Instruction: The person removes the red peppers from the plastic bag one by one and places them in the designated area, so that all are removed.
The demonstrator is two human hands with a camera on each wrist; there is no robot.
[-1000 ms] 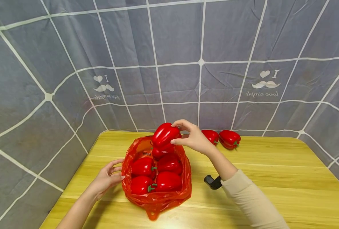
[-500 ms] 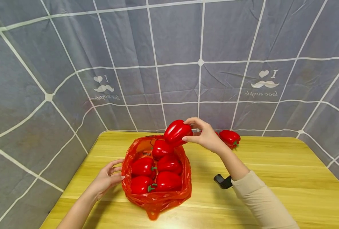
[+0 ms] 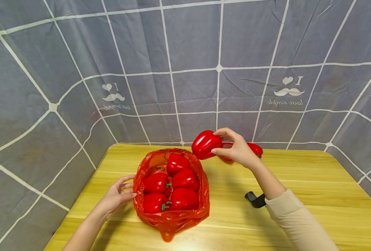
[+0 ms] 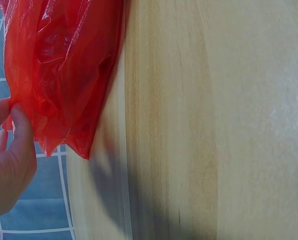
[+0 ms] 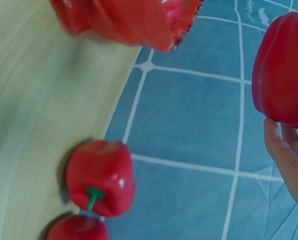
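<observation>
A red bell pepper (image 3: pixel 205 144) is held between the thumb and fingers of my right hand (image 3: pixel 238 150), above the table just past the bag's right rim. In the right wrist view the same pepper (image 5: pixel 284 70) stands clear of the bag. My left hand (image 3: pixel 117 196) pinches the left edge of a red plastic bag (image 3: pixel 176 219), thumb and finger meeting at the plastic (image 4: pixel 64 65) in the left wrist view. The bag gapes upward. Several red bell peppers (image 3: pixel 185 198) with green stems lie inside it.
Two more red peppers lie at the table's back edge, one pepper (image 3: pixel 255 149) partly behind my right wrist. A black curved piece (image 3: pixel 255 199) is beside my right forearm. Behind the wooden table (image 3: pixel 317 195) hangs a grey checked cloth (image 3: pixel 248 90).
My right hand has carried the pepper rightward, from over the bag's far side to beyond its right rim. The pepper beneath it in the bag now shows fully. My left hand stays put.
</observation>
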